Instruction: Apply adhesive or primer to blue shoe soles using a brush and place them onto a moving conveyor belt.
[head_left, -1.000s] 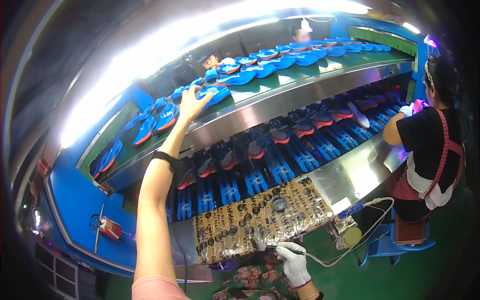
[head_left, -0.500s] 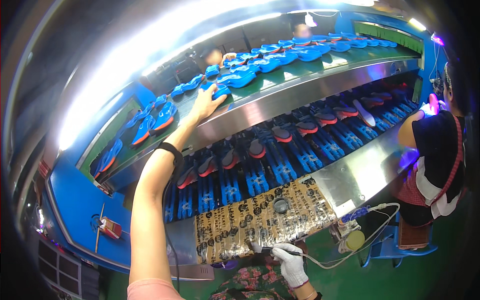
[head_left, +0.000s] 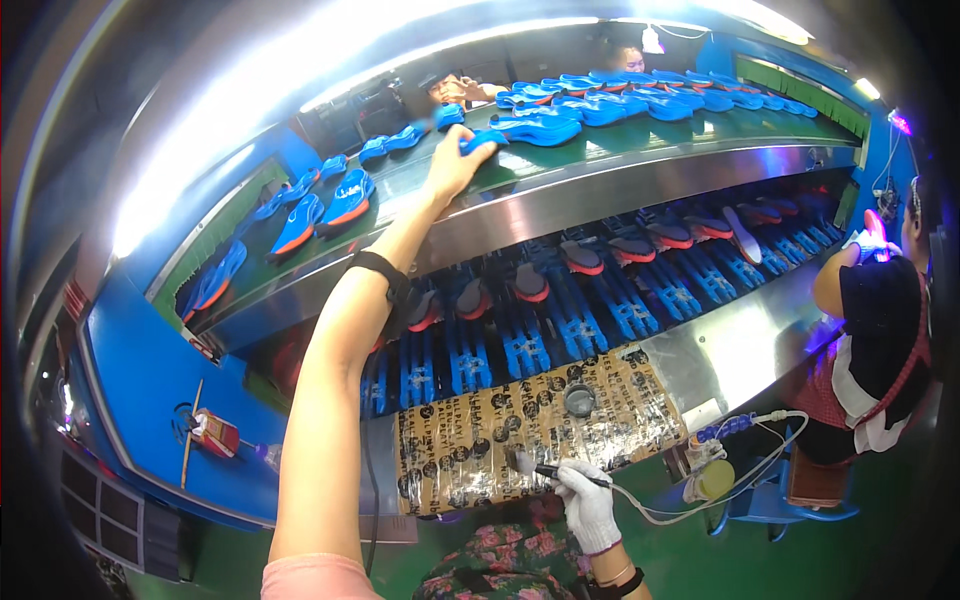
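Note:
My bare left hand [head_left: 460, 168] reaches up to the upper conveyor, its fingers closed on a blue shoe sole [head_left: 484, 142] near the belt's front edge. Down at the lower right, my white-gloved right hand [head_left: 588, 502] grips a brush [head_left: 546, 470] with a dark handle; a thin pale tube runs from near that hand. The bristles are over a tape-covered cardboard sheet [head_left: 470, 455], where a small round grey cup [head_left: 579, 400] stands. More blue soles with orange-red edges [head_left: 348, 200] lie along the upper belt, mostly blue face up.
Beneath the upper belt, a lower line of blue racks [head_left: 525, 350] carries dark soles with red edges [head_left: 582, 260]. A co-worker [head_left: 885, 310] sits at the right, holding a pink-red sole. Two people are behind the upper belt. A red-and-white container [head_left: 215, 437] sits at the left.
The whole view has shifted, and the people behind the belt show more. My left hand remains on a blue sole. The brush in my right hand has moved farther over the cardboard.

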